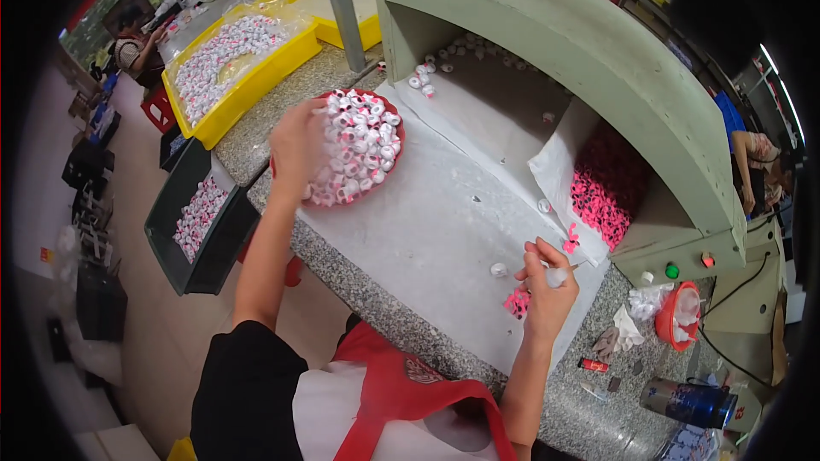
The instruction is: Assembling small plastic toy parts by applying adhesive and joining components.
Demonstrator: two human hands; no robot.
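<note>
My left hand (pixel 295 147) is at the left side of a red bowl (pixel 400 124) heaped with small round white pieces with pink and dark marks. Its fingers are smeared by motion, so whether they grip a piece is unclear. Over the white sheet (pixel 436 230), my right hand (pixel 548 290) is closed around a small whitish bottle (pixel 557 277) with a thin tip pointing right. Beside that hand lie a small cluster of pink pieces (pixel 516 302) and a single white piece (pixel 499 270). Another pink piece (pixel 571 239) lies farther off.
A pale green arched housing (pixel 555 8) stands over the far bench, with a heap of pink pieces (pixel 602 201) inside. Left are a yellow tray (pixel 243 111) and a dark bin (pixel 203 269). A red cup (pixel 675 316) and a blue bottle (pixel 692 401) stand right. Two people sit farther away.
</note>
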